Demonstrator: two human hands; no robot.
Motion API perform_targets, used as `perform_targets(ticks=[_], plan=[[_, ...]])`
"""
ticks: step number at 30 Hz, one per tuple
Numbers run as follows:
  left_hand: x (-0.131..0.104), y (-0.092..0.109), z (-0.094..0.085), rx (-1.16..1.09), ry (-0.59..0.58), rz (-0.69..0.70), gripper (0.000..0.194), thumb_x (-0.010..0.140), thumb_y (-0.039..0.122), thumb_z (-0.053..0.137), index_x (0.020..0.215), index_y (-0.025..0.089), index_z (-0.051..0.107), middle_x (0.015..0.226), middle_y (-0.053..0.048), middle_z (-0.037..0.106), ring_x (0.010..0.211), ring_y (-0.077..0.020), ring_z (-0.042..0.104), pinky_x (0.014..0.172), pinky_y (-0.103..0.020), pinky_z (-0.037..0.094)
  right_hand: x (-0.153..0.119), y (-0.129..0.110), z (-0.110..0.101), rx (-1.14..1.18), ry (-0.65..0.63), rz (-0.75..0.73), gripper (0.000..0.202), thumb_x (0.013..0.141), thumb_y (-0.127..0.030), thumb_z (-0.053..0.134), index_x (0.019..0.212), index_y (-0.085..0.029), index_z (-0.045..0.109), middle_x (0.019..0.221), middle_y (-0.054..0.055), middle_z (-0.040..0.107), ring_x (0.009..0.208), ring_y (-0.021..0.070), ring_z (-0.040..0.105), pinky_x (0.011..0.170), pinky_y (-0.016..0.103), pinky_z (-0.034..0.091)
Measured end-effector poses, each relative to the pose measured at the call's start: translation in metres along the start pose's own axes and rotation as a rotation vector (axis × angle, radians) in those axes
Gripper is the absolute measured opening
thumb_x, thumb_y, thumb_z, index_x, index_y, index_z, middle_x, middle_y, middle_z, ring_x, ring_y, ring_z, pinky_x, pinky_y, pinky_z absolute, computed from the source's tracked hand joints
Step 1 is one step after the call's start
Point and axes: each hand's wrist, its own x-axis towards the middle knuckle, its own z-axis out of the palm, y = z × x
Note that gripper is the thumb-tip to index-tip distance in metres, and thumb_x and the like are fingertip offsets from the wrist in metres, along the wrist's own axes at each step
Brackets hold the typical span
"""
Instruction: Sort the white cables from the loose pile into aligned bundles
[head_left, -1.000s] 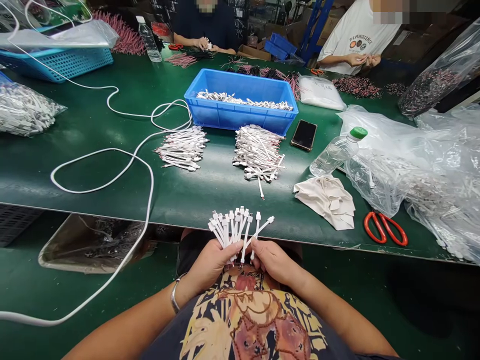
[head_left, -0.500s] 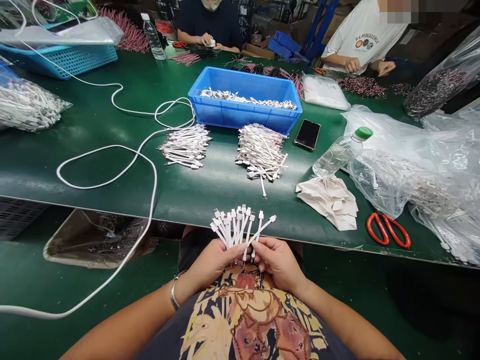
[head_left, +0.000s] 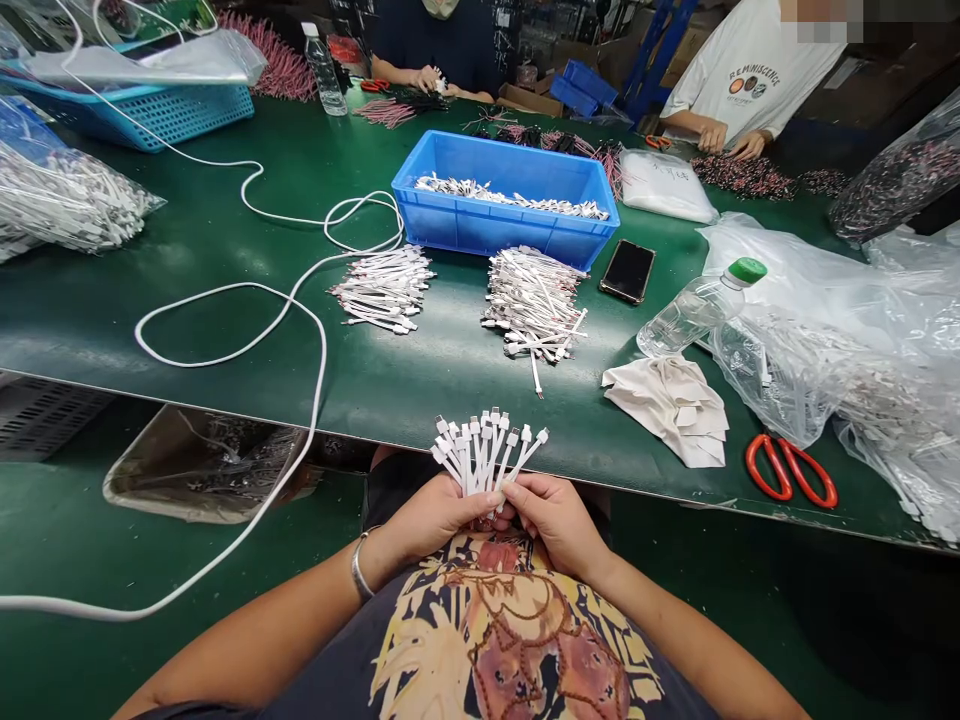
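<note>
- The left hand is clamped on the lower part of a bunch, thumb laid across the leads; a firm but flat grip should stop them slipping without bending the thin wires.
- The right hand is closed too, thumb and finger pinching at the bunch's right side; working one lead at a time there would probably avoid snags.
- The white leads sit between both hands, above the lap at the near edge of the worktop, connectors fanned outward and wire ends toward the body. Evening up the connector ends should make doubles easier to spot.
- To the right lie the red-handled scissors and a crumpled cloth, both well clear of the fingers; the elbow has room.
- Farther off, the left pile and right pile of similar leads lie apart; that gap seems worth preserving so they don't mix. One lead juts from the right pile's near side and could catch a sleeve.
- Just behind the piles, the blue bin holds more small white pieces.
</note>
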Motion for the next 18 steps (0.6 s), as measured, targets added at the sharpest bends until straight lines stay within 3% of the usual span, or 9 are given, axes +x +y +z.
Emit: perform_targets(ticks=[18], plan=[[0.001, -0.0012, -0.0043, 0.282, 0.057, 0.096, 0.027, 0.076, 0.036, 0.061, 0.086, 0.012, 0.067, 0.09, -0.006, 0.068, 0.085, -0.0181, 0.06, 0.083, -0.031, 0.045, 0.0009, 0.0042, -0.0019, -0.091, 0.013, -0.017, 0.032, 0.078, -0.043, 0.061, 0.075, -0.013, 0.069, 0.053, -0.003, 0.046, 0.049, 0.0064, 0.032, 0.046, 0.021, 0.024]])
